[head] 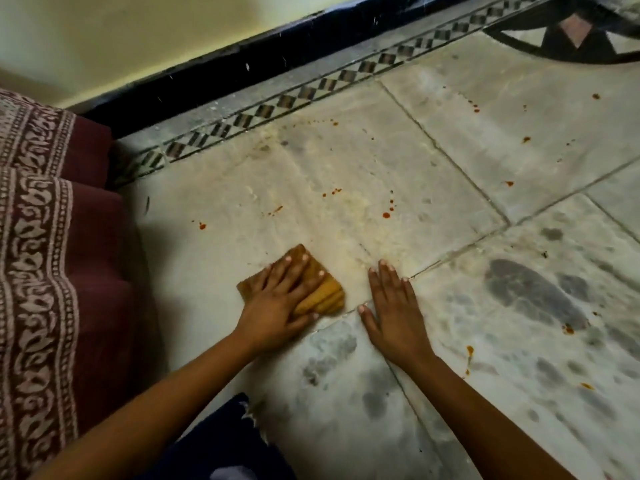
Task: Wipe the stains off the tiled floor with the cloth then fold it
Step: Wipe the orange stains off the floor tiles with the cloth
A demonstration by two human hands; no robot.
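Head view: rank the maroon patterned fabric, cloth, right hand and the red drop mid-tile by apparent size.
1. maroon patterned fabric: largest, though nearest the camera.
2-3. right hand and cloth look alike; the left hand covers part of the cloth, so unranked.
4. red drop: smallest.

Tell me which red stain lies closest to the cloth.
The thin red streak just beyond the cloth's far corner; the blob toward the patterned bedding and the drops to the right sit farther away.

Mustard cloth (325, 296), red-orange stains (386, 215), possibly navy skirting (277, 53)
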